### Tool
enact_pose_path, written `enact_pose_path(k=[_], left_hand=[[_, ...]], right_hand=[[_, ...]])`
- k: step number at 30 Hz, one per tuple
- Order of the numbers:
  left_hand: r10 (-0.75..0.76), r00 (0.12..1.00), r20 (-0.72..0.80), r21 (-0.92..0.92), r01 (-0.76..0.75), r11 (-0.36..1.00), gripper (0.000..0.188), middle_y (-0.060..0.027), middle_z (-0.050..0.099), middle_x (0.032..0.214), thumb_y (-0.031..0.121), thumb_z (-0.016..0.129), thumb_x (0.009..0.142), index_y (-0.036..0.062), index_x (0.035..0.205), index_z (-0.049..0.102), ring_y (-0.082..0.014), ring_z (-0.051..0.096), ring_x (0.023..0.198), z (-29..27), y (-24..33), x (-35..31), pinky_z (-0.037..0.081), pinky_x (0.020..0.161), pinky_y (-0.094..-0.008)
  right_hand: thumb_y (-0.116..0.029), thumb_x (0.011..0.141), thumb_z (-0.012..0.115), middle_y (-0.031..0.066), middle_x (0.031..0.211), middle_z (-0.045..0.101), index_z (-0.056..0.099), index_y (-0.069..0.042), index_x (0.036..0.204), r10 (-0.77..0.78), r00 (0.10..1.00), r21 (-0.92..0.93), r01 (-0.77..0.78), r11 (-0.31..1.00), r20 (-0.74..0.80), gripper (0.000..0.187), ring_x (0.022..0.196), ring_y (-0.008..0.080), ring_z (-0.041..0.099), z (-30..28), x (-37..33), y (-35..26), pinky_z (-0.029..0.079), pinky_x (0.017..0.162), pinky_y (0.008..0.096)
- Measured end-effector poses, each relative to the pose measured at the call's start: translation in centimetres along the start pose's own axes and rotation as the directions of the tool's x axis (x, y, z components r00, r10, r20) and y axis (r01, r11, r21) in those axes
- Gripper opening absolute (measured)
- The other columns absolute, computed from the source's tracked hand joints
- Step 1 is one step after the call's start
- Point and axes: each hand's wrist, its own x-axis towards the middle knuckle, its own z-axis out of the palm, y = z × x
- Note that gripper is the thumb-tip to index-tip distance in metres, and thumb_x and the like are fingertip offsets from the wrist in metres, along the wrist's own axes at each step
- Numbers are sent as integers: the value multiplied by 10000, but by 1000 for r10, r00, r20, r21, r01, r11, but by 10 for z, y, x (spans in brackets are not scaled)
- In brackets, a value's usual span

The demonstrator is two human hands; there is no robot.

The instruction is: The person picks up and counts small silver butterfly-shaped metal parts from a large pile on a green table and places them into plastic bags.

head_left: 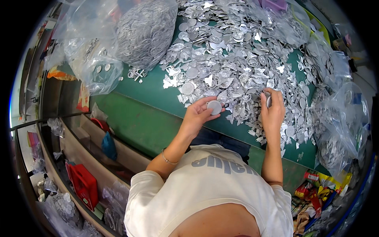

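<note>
Between the thumb and fingers of my left hand (pixel 199 115) is a round silver metal pendant (pixel 214 107) with a small loop on its rim, held just above the near edge of the pile. My right hand (pixel 272 112) is closed on another round metal pendant (pixel 269 101), partly hidden by the fingers. Under and beyond both hands spreads a big heap of silver metal charms (pixel 233 59), with discs, crosses and other flat shapes mixed together. A larger disc (pixel 187 88) lies at the heap's left edge.
A bulging clear bag of metal pieces (pixel 146 35) stands far left beside a looser plastic bag (pixel 100 75). More bags (pixel 341 130) line the right side. The green table (pixel 134 91) carries the heap. A red plastic bin (pixel 83 185) sits lower left; colourful wrappers (pixel 319 189) lie lower right.
</note>
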Motion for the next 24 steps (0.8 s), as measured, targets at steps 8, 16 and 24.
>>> enact_pose_path(k=[8,16,24], left_hand=[[6,996,-93,56,-1,998,266,-164,632,979,20,547,851,-76,1098,524,-217,637,886,-26,-9,-2,537,754,-274],[0,990,-138,76,11,997,224,-136,649,857,85,575,854,-61,1023,559,-180,650,663,-35,-3,-4,523,580,-225],[493,778,-389,416,-328,848,193,-105,630,746,51,578,844,-72,991,560,-147,608,576,-67,22,29,465,507,-235]], right_hand=[[-93,712,681,107,1033,505,553,-48,1046,-172,985,-206,168,964,-2,361,986,304,455,13,17,-6,340,831,411],[-146,732,663,109,1175,481,541,-62,1086,-426,861,0,443,896,279,384,1149,299,407,62,27,-36,279,961,454],[-107,701,679,86,1080,517,597,-48,949,-378,911,-57,391,919,166,268,1084,260,441,45,28,-25,308,893,428]])
